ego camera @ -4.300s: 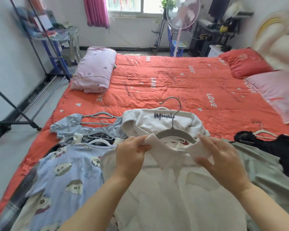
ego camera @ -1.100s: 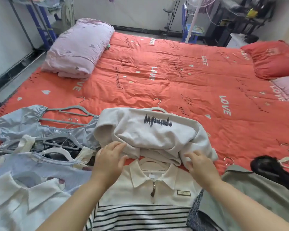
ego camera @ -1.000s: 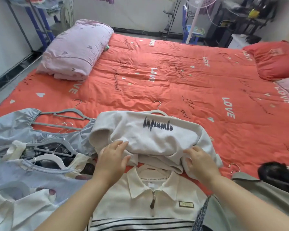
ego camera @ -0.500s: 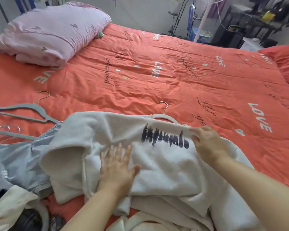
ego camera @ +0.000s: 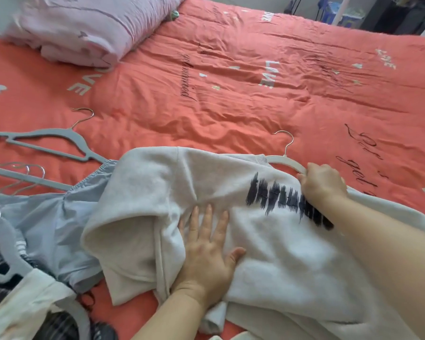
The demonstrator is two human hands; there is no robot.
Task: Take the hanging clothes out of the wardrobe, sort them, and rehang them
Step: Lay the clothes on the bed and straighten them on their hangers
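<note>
One sweatshirt, left hand flat atop, right hand seemingly gripping hanger

On my bed's coral-red printed quilt: folded pink blanket, grey plastic hanger, pale blue garment, cream lettered sweatshirt

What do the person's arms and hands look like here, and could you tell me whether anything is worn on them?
Both arms are bare: no sleeve shows on the left forearm or right forearm within the frame. The left hand and right hand are ungloved, with no watch, bracelet or ring visible, though the right hand's fingers are partly hidden.
</note>
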